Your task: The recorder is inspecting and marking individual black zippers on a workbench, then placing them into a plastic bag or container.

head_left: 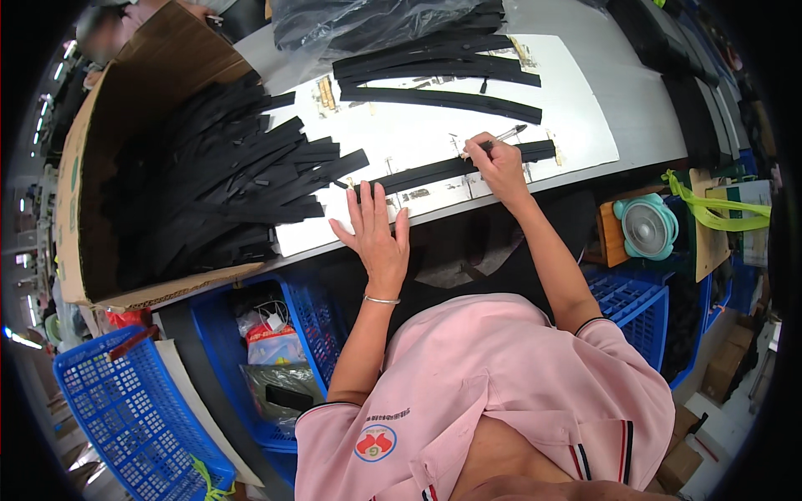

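Observation:
A black zipper strip lies lengthwise along the near side of a white board. My left hand is flat with fingers spread, its fingertips at the strip's left end. In my right hand a pen is gripped, its shaft slanting up to the right; the hand rests over the strip toward its right part. Whether the pen's tip touches the strip is hidden by the fingers. Farther back on the board lie more black zipper strips, one with a small pull hanging from it.
A cardboard box heaped with black strips stands at the left, some spilling onto the board. Clear plastic covers strips at the back. Blue baskets stand below the table edge. A small turquoise fan is at the right.

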Demonstrator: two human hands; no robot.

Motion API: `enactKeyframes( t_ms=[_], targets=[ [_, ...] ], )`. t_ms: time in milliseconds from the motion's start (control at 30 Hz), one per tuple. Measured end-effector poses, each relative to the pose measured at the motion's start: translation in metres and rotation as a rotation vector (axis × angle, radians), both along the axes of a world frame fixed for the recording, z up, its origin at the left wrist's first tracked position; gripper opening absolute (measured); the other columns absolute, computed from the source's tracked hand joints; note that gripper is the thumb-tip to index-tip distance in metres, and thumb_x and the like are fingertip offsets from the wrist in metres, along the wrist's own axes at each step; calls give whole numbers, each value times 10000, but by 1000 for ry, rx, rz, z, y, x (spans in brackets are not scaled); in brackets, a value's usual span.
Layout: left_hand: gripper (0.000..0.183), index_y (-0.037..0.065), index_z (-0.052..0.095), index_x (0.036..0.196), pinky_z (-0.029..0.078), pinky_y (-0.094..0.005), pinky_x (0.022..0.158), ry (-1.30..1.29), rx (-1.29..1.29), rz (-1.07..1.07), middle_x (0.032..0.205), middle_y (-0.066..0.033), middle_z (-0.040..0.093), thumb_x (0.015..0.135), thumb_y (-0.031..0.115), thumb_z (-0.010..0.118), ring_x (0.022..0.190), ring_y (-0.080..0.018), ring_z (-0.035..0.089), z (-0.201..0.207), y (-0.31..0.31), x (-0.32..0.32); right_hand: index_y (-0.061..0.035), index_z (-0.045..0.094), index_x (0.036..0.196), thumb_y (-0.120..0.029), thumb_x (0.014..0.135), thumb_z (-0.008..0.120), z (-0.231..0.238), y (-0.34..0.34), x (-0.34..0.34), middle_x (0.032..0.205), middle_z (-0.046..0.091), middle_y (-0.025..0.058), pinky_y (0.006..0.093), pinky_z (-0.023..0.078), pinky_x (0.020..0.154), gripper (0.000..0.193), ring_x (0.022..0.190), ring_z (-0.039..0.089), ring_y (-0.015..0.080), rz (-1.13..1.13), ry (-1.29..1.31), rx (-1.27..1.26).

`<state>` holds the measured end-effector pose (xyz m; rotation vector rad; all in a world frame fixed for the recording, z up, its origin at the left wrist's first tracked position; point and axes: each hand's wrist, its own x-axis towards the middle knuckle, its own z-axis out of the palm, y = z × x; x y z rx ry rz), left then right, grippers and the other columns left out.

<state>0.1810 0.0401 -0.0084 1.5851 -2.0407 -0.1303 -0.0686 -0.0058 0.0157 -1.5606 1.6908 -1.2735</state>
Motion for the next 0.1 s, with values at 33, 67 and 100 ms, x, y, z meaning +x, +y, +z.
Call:
enactKeyframes(
  t_ms=[33, 67, 100],
  targets=[
    [655, 77, 479, 1527, 47, -631, 1219, 6, 2, 15, 1605, -107, 443, 958, 319, 698, 1533, -329, 312, 1, 1, -3, 14, 716, 902, -176, 992, 661, -1, 0, 0, 694, 692, 78, 264, 455, 553, 217, 594, 620, 97, -3, -3, 2],
    [686, 80, 466, 1537, 50, -642, 1217, 7, 3, -23, 1616, -115, 426, 950, 338, 709, 1540, -335, 295, 1, 1, -9, 12, 718, 901, -180, 992, 663, -2, 1, -1, 709, 704, 83, 270, 460, 554, 219, 587, 622, 113, -6, 13, -6],
    [716, 83, 452, 1548, 53, -652, 1215, 7, 6, -59, 1626, -123, 408, 942, 356, 720, 1546, -341, 278, 1, 1, -16, 10, 721, 900, -184, 991, 665, 2, 1, 0, 725, 715, 88, 276, 464, 556, 222, 580, 625, 130, -7, 28, -13]
  ],
)
